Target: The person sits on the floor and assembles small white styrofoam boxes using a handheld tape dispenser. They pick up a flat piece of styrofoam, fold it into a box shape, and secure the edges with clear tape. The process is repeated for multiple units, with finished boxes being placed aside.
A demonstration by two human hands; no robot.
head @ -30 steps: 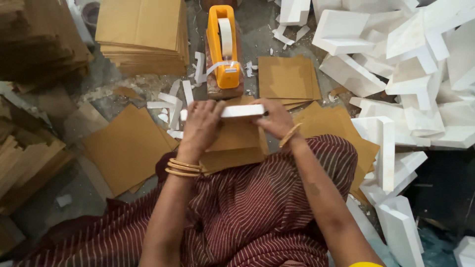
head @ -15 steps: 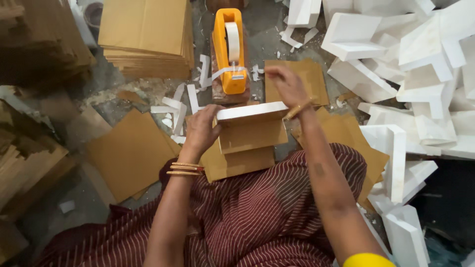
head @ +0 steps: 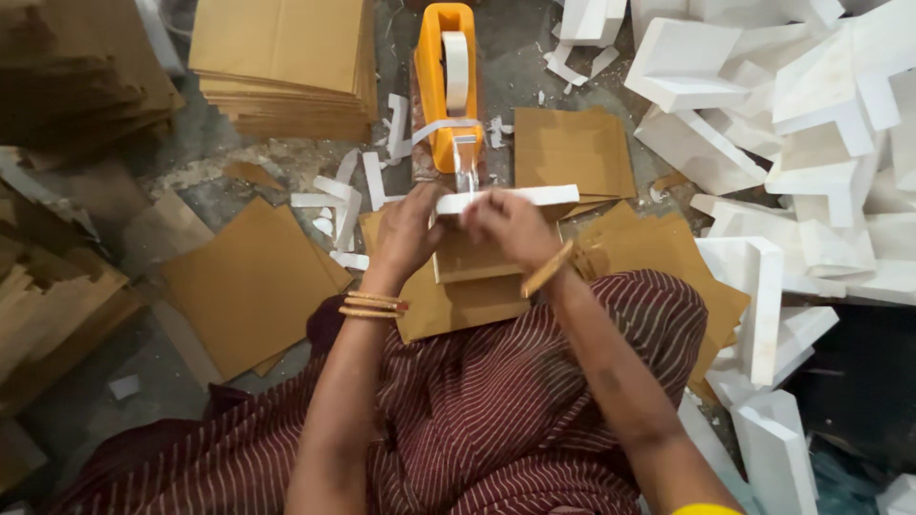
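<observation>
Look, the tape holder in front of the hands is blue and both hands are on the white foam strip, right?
Not quite. The tape dispenser is orange, not blue, as the head view shows. The rest holds: the left hand and right hand are both on the white foam strip.

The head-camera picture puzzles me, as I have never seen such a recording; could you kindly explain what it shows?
The camera sits on a seated person's head and looks down over their lap at the floor. Both bare hands meet at a white foam strip wrapped in a brown cardboard piece: the left hand steadies one end, and the right hand presses a length of clear tape that runs from the orange tape dispenser just beyond. A stack of cardboard sheets lies further left, and a heap of white foam corner pieces lies to the right.
</observation>
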